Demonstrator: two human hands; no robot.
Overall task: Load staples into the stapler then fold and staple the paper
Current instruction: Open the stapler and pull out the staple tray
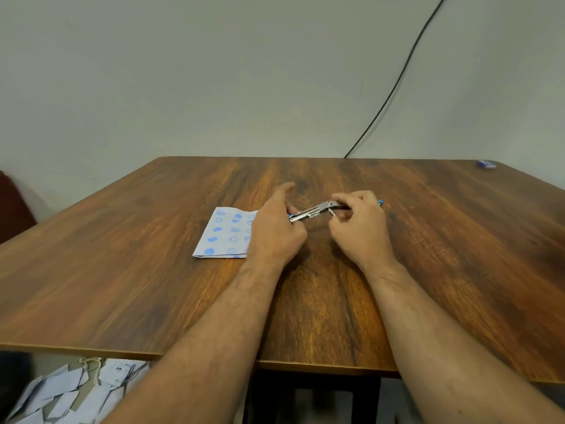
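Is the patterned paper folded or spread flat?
Folded: the paper shows a doubled edge along its near side, lying on the table beside the left hand.

Soft, even light falls on the table (336, 301), with only faint shadows under the hands, no glare, bent edges near the corners, and blurry paper scraps (70, 393) below its front edge.

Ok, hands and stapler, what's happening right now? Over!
Left hand and right hand both grip the stapler, opened above the table. Folded paper lies flat beside the left hand. Nothing in the way.
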